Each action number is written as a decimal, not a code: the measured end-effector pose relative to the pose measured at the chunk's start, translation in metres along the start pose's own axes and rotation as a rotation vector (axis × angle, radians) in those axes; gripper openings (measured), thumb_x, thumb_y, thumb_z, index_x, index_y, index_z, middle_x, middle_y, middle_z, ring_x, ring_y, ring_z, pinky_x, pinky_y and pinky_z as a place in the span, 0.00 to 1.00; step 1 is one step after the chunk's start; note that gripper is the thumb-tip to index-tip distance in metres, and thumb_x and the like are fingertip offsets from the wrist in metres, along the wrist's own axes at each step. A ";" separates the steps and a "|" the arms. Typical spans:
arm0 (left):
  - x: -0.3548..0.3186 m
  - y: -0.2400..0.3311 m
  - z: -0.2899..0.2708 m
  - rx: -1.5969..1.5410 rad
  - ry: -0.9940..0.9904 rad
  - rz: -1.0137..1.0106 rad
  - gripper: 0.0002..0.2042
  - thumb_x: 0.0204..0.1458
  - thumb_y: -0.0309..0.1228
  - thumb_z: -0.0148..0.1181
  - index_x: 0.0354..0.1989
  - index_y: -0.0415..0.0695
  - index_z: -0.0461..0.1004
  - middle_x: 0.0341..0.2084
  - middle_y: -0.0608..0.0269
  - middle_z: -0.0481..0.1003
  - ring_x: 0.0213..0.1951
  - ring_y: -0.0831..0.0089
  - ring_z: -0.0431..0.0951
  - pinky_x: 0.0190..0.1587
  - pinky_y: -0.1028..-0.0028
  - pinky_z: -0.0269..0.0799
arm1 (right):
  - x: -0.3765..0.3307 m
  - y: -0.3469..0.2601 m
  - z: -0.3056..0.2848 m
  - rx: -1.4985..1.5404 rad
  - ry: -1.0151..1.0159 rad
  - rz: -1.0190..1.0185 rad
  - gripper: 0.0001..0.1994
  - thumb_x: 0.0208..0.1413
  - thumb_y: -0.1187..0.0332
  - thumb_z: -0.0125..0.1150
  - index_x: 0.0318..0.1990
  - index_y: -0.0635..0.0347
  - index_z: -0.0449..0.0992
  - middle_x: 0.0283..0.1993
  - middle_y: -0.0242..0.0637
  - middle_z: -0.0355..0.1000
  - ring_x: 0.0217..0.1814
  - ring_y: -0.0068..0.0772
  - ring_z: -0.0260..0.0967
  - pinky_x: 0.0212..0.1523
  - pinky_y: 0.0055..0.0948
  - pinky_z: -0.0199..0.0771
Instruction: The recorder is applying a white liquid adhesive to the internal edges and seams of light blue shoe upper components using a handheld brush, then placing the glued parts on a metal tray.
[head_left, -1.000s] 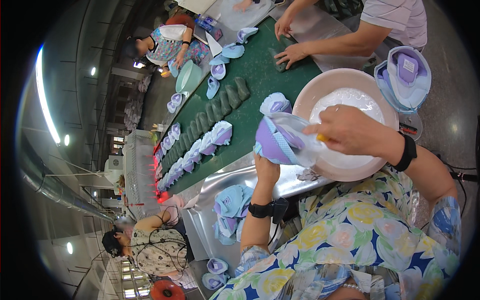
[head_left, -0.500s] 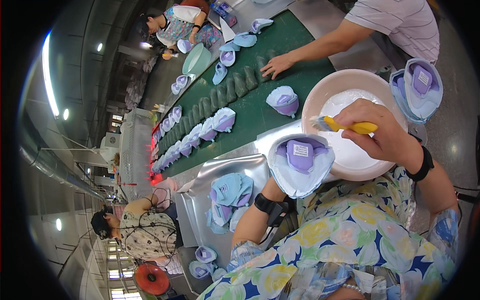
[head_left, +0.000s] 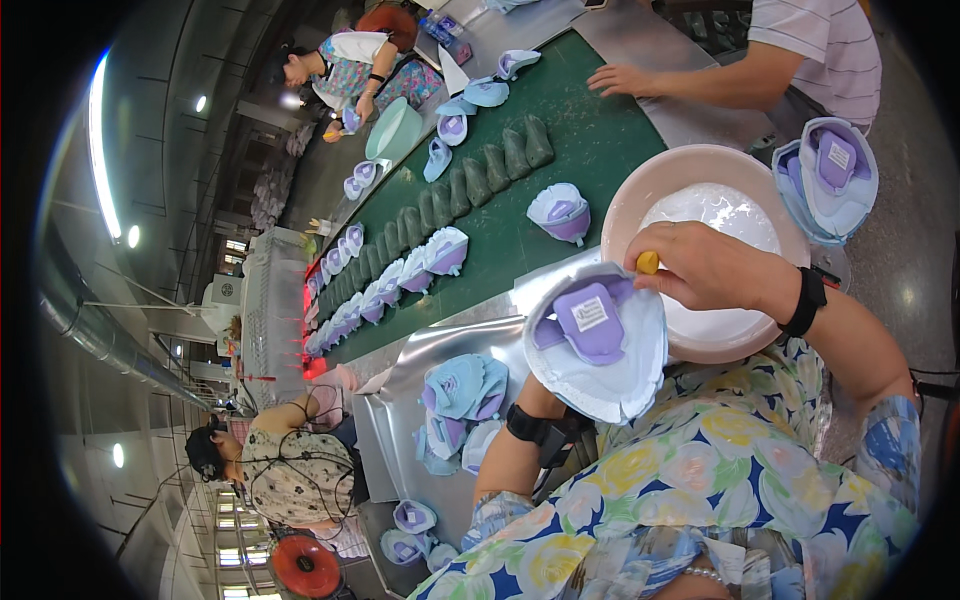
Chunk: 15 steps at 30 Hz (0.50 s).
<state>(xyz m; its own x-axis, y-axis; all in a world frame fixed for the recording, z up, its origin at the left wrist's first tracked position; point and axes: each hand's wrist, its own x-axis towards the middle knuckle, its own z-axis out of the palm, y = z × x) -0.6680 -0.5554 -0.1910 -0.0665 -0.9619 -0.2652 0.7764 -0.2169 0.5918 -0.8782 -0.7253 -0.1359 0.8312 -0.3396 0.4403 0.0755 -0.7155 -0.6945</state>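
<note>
A light-blue and purple shoe upper (head_left: 590, 375) with a white label inside is held up in front of me, its opening facing me. My left hand (head_left: 540, 400) supports it from beneath; the upper hides its fingers. My right hand (head_left: 690, 262) grips a yellow-handled brush (head_left: 648, 263) at the upper's far right rim. The handle's end points toward me, and the bristles are hidden. Behind and below my right hand stands a pale pink basin (head_left: 640, 190) with white liquid in it.
A green conveyor belt (head_left: 600, 115) carries rows of shoe uppers (head_left: 445, 250) and dark wrapped lumps (head_left: 470, 180). More uppers (head_left: 465, 385) are piled on the metal tray at left, others (head_left: 830, 175) beyond the basin. Co-workers sit across the belt, at left, and at upper right with a hand (head_left: 625, 80) near the belt's edge.
My right hand has moved left from over the basin, bringing the brush to the upper's rim. The upper has tilted. The co-worker's hand has pulled back from the dark lumps, which have shifted along the belt.
</note>
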 end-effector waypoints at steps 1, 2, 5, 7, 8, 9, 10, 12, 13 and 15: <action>0.000 0.004 0.002 -0.034 -0.021 0.016 0.25 0.70 0.45 0.36 0.67 0.42 0.62 0.62 0.50 0.70 0.60 0.58 0.74 0.64 0.61 0.71 | -0.001 0.002 -0.001 0.048 -0.017 0.074 0.08 0.59 0.68 0.63 0.44 0.58 0.76 0.42 0.41 0.76 0.48 0.48 0.74 0.49 0.39 0.73; 0.000 0.011 0.023 -0.038 -0.039 0.068 0.26 0.70 0.45 0.35 0.68 0.42 0.62 0.62 0.50 0.69 0.60 0.58 0.74 0.64 0.61 0.71 | -0.002 0.005 -0.004 0.015 0.041 0.074 0.08 0.59 0.68 0.63 0.44 0.58 0.76 0.42 0.41 0.76 0.47 0.48 0.74 0.49 0.39 0.73; 0.002 0.012 0.016 0.320 0.002 0.194 0.22 0.69 0.39 0.41 0.68 0.43 0.61 0.62 0.50 0.69 0.61 0.59 0.72 0.64 0.61 0.70 | 0.001 0.006 -0.017 -0.010 0.189 -0.023 0.08 0.58 0.69 0.64 0.43 0.58 0.75 0.43 0.41 0.77 0.47 0.48 0.74 0.47 0.40 0.73; 0.006 0.004 0.016 0.963 -0.016 0.292 0.21 0.68 0.34 0.45 0.67 0.44 0.61 0.61 0.51 0.69 0.61 0.62 0.72 0.63 0.62 0.71 | 0.003 -0.004 -0.024 0.055 0.254 -0.176 0.08 0.58 0.70 0.65 0.43 0.57 0.75 0.43 0.41 0.77 0.47 0.48 0.74 0.47 0.40 0.74; 0.008 -0.001 0.020 1.200 -0.029 0.324 0.20 0.67 0.32 0.47 0.67 0.44 0.61 0.61 0.52 0.69 0.60 0.63 0.73 0.63 0.63 0.72 | 0.005 -0.011 -0.023 0.073 0.268 -0.295 0.13 0.53 0.77 0.68 0.44 0.57 0.74 0.45 0.39 0.78 0.48 0.43 0.76 0.49 0.37 0.75; 0.011 -0.005 0.023 1.424 -0.041 0.366 0.20 0.67 0.30 0.49 0.67 0.45 0.61 0.60 0.53 0.70 0.60 0.65 0.73 0.62 0.64 0.73 | 0.008 -0.020 -0.022 0.127 0.222 -0.337 0.12 0.53 0.76 0.68 0.44 0.57 0.74 0.46 0.38 0.78 0.49 0.42 0.76 0.48 0.37 0.76; 0.017 -0.016 0.027 1.286 -0.066 0.456 0.20 0.67 0.30 0.49 0.67 0.45 0.61 0.60 0.54 0.70 0.59 0.66 0.74 0.61 0.64 0.73 | 0.010 -0.025 -0.017 0.144 0.205 -0.390 0.12 0.53 0.76 0.68 0.44 0.57 0.74 0.46 0.38 0.78 0.49 0.43 0.76 0.48 0.37 0.76; 0.020 -0.025 0.031 1.214 -0.076 0.473 0.20 0.67 0.31 0.49 0.67 0.46 0.61 0.60 0.55 0.70 0.58 0.66 0.74 0.61 0.65 0.74 | 0.009 -0.022 -0.008 0.129 0.158 -0.425 0.12 0.54 0.75 0.67 0.44 0.56 0.74 0.45 0.38 0.77 0.48 0.43 0.76 0.47 0.37 0.76; 0.019 -0.026 0.031 1.283 -0.062 0.403 0.21 0.67 0.31 0.49 0.67 0.46 0.60 0.60 0.55 0.69 0.59 0.67 0.74 0.61 0.65 0.74 | 0.008 -0.016 -0.005 0.097 0.129 -0.406 0.11 0.54 0.75 0.67 0.44 0.57 0.75 0.44 0.39 0.77 0.48 0.44 0.76 0.47 0.37 0.76; 0.019 -0.021 0.033 1.238 -0.022 0.272 0.21 0.68 0.32 0.48 0.68 0.45 0.60 0.61 0.55 0.69 0.59 0.66 0.74 0.61 0.65 0.74 | 0.009 -0.008 -0.009 0.055 0.103 -0.338 0.11 0.54 0.73 0.67 0.44 0.57 0.75 0.43 0.39 0.77 0.47 0.45 0.76 0.46 0.37 0.76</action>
<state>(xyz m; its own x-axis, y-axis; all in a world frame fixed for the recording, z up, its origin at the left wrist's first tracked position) -0.7064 -0.5743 -0.1837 -0.0172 -0.9997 -0.0176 -0.3362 -0.0108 0.9417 -0.8763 -0.7287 -0.1211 0.6945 -0.1509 0.7035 0.3690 -0.7647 -0.5283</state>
